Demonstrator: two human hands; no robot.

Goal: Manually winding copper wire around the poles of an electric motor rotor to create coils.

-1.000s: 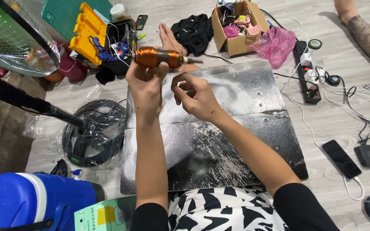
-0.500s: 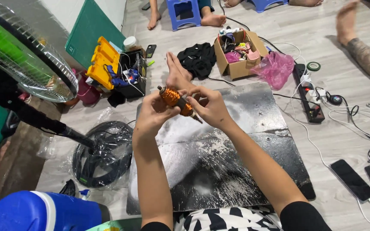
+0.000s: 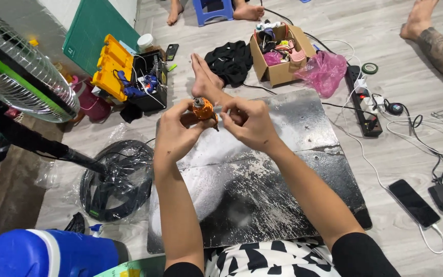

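My left hand [image 3: 178, 131] grips a small motor rotor wound with copper wire [image 3: 202, 109], held end-on above a dark scuffed metal sheet [image 3: 262, 190] on the floor. My right hand [image 3: 249, 122] is closed at the rotor's right side, fingertips pinching something thin by it; what they pinch is too small to tell. My bare feet [image 3: 204, 79] rest just beyond the sheet's far edge.
A standing fan [image 3: 21, 77] and its round base [image 3: 119, 179] are at left, a yellow and black toolbox [image 3: 132, 77] behind. A cardboard box of parts [image 3: 280, 54], pink bag [image 3: 324, 72], power strip [image 3: 365, 102], cables, phone [image 3: 414, 202]. Other people's legs at the top and the top right.
The rotor has turned from lying sideways to pointing end-on at me. Both hands have come closer together around it, and my view has tilted down.
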